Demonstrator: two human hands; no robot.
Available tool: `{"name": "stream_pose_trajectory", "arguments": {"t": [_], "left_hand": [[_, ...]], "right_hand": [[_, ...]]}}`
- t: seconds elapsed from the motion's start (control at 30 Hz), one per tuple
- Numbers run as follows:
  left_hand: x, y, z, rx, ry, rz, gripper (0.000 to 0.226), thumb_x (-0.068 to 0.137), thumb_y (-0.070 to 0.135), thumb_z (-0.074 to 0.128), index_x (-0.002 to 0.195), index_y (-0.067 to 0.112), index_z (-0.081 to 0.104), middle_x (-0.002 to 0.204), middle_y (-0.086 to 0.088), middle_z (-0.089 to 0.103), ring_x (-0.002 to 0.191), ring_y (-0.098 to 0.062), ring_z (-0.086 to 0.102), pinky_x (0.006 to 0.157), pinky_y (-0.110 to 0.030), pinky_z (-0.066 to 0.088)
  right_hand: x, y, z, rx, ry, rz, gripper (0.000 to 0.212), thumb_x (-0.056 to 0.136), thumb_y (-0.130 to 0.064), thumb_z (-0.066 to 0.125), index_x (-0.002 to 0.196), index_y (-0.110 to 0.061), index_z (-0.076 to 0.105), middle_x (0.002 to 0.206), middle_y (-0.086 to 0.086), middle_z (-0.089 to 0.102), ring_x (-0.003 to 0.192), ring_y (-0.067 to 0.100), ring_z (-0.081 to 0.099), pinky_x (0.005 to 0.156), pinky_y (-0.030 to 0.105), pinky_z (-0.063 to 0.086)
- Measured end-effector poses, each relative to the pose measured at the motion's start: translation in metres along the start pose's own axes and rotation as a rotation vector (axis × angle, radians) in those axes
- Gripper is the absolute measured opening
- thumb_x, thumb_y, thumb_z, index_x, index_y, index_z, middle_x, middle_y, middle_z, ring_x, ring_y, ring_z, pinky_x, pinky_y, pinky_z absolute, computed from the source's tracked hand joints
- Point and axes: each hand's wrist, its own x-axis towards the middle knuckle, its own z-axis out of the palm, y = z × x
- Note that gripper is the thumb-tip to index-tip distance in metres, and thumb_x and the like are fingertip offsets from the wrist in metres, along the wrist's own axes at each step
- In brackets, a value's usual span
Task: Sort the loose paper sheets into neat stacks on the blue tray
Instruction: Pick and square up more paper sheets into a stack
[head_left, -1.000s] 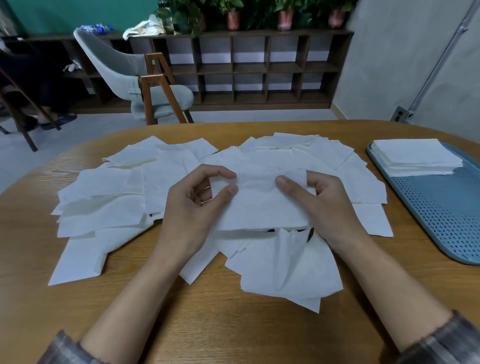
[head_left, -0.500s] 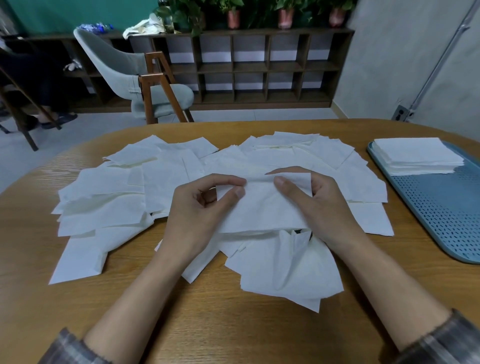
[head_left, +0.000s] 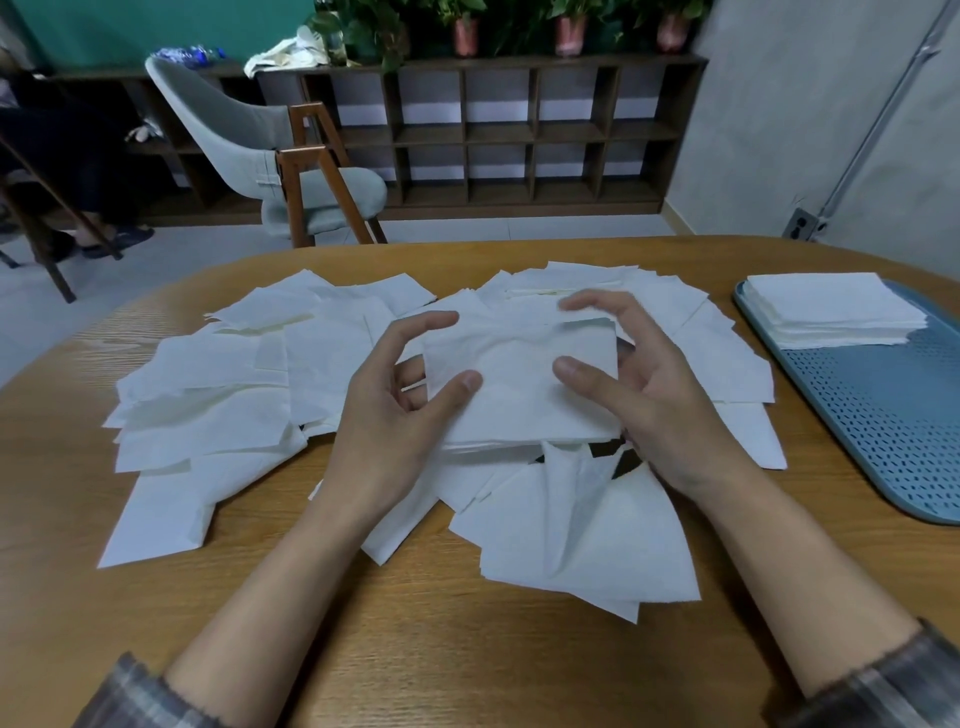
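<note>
Left hand (head_left: 395, 415): grips the left edge of the held bundle (head_left: 519, 400). The thumb lies on the top sheet and fingers show behind the edge. The forefinger is curled and lifted clear of the paper.
Right hand (head_left: 660, 395): holds the right edge of the same bundle. The thumb lies on top and the fingers wrap behind. The forefinger arches over the far corner.
Held bundle: a small squared pack of white sheets between the two hands, raised just above the middle of the loose sheets (head_left: 234, 400).
Loose sheets: a broad, overlapping scatter of white squares on the worktop (head_left: 467, 665). It reaches from the left of the left hand, under both hands, to near the tray. Several sheets nearest the person are creased or folded.
Blue tray (head_left: 883, 426): perforated, on the worktop to the right of the right hand and well apart from it.
Neat stack (head_left: 831, 306): squared white sheets on the far end of the tray.
Sleeves (head_left: 135, 696): grey check, pushed back from both forearms.
Background: a grey chair (head_left: 223, 124) with wooden legs, a dark shelf unit (head_left: 519, 135) and potted plants (head_left: 467, 26) on top of it.
</note>
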Motion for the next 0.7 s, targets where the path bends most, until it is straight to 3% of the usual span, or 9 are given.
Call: {"name": "stream_pose_trajectory", "arguments": {"t": [0.07, 0.13, 0.23, 0.27, 0.33, 0.4, 0.47, 0.57, 0.7], "left_hand": [[-0.001, 0.000, 0.000, 0.019, 0.014, 0.021, 0.044, 0.096, 0.011, 0.074, 0.134, 0.027, 0.059, 0.103, 0.000, 0.081, 0.087, -0.023, 0.079, 0.071, -0.042, 0.066], [-0.002, -0.004, 0.002, 0.080, 0.010, 0.058, 0.047, 0.096, 0.014, 0.076, 0.135, 0.031, 0.057, 0.108, 0.004, 0.079, 0.092, -0.021, 0.078, 0.074, -0.048, 0.064], [-0.002, -0.013, 0.006, 0.321, 0.056, 0.243, 0.057, 0.090, 0.021, 0.083, 0.138, 0.029, 0.052, 0.132, 0.015, 0.060, 0.121, -0.012, 0.063, 0.091, -0.029, 0.057], [-0.003, -0.015, 0.008, 0.425, 0.079, 0.333, 0.057, 0.087, 0.023, 0.086, 0.134, 0.025, 0.054, 0.133, 0.012, 0.055, 0.122, -0.013, 0.058, 0.094, -0.024, 0.051], [-0.005, -0.018, 0.011, 0.524, 0.073, 0.472, 0.045, 0.081, 0.026, 0.090, 0.115, 0.019, 0.062, 0.118, 0.004, 0.056, 0.108, -0.014, 0.057, 0.087, -0.018, 0.044], [-0.010, -0.018, 0.014, 0.521, -0.110, 0.486, 0.035, 0.078, 0.037, 0.092, 0.092, 0.019, 0.065, 0.091, 0.010, 0.060, 0.086, -0.012, 0.059, 0.075, -0.019, 0.042], [-0.015, -0.021, 0.017, 0.586, -0.370, 0.429, 0.043, 0.073, 0.055, 0.092, 0.084, 0.024, 0.064, 0.077, 0.013, 0.058, 0.075, -0.010, 0.058, 0.066, -0.022, 0.042], [-0.018, -0.027, 0.022, 0.740, -0.549, 0.411, 0.052, 0.065, 0.069, 0.090, 0.090, 0.031, 0.064, 0.083, 0.016, 0.056, 0.082, -0.007, 0.057, 0.070, -0.025, 0.045], [-0.019, -0.025, 0.021, 0.763, -0.609, 0.390, 0.053, 0.064, 0.067, 0.091, 0.095, 0.033, 0.066, 0.091, 0.017, 0.055, 0.091, -0.003, 0.055, 0.075, -0.021, 0.042]], "right_hand": [[0.000, 0.001, -0.003, -0.069, -0.076, -0.015, 0.019, 0.094, -0.016, 0.072, 0.113, -0.019, 0.076, 0.114, -0.020, 0.074, 0.115, 0.000, 0.065, 0.094, 0.014, 0.048], [-0.001, 0.005, -0.004, -0.116, -0.085, 0.021, 0.016, 0.097, -0.010, 0.072, 0.106, -0.019, 0.081, 0.112, -0.015, 0.078, 0.116, 0.000, 0.066, 0.095, 0.011, 0.046], [0.000, 0.010, -0.005, -0.171, 0.020, 0.041, 0.025, 0.098, -0.002, 0.069, 0.106, -0.022, 0.083, 0.112, -0.018, 0.078, 0.117, -0.005, 0.066, 0.098, 0.008, 0.045], [0.002, 0.013, -0.005, -0.188, 0.061, 0.036, 0.027, 0.098, -0.001, 0.068, 0.106, -0.022, 0.083, 0.112, -0.019, 0.078, 0.117, -0.005, 0.066, 0.099, 0.008, 0.045], [0.004, 0.019, -0.007, -0.217, 0.114, 0.037, 0.030, 0.098, 0.002, 0.066, 0.105, -0.023, 0.083, 0.111, -0.020, 0.078, 0.116, -0.005, 0.066, 0.100, 0.008, 0.044], [0.006, 0.023, -0.007, -0.238, 0.145, 0.038, 0.031, 0.098, 0.002, 0.066, 0.105, -0.023, 0.083, 0.111, -0.020, 0.078, 0.116, -0.006, 0.066, 0.100, 0.008, 0.043], [0.006, 0.025, -0.007, -0.259, 0.164, 0.039, 0.031, 0.098, 0.001, 0.066, 0.106, -0.024, 0.083, 0.112, -0.019, 0.078, 0.118, -0.005, 0.065, 0.102, 0.009, 0.043], [0.006, 0.026, -0.006, -0.268, 0.178, 0.038, 0.030, 0.099, -0.001, 0.066, 0.106, -0.025, 0.083, 0.112, -0.021, 0.078, 0.118, -0.006, 0.064, 0.103, 0.008, 0.042], [0.005, 0.026, -0.006, -0.279, 0.175, 0.042, 0.029, 0.099, -0.002, 0.066, 0.107, -0.025, 0.083, 0.113, -0.021, 0.077, 0.118, -0.008, 0.063, 0.101, 0.005, 0.040]]}}
